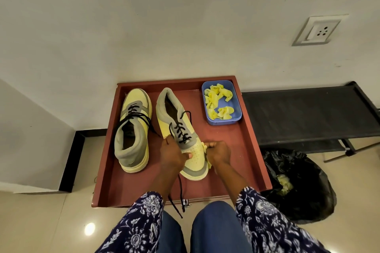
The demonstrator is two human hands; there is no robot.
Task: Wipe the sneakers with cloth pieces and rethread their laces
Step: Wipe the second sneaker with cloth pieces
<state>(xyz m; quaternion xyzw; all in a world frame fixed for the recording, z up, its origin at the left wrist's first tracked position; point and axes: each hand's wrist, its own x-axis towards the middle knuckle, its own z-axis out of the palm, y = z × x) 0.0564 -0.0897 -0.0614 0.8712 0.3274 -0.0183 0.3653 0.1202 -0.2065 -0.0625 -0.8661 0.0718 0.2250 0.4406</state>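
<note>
Wiping the toe of the second sneaker, laces partly threaded.

The yellow-and-grey sneaker (181, 135) lies on the red tray (253, 150); the left hand (171, 154) closes on its side, and the right hand (218, 152) pinches a crumpled yellow cloth piece (206, 151) against the perforated toe. Next seems rubbing, then rethreading the loose black lace (181, 191) that hangs below the left grip. Beyond the right grip, a blue plastic box (236, 106) holds more pieces.

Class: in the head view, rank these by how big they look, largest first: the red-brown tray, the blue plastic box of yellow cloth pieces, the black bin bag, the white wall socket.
1. Red-brown tray
2. Black bin bag, though it sits nearer the camera
3. Blue plastic box
4. White wall socket, though it is farther away
</note>
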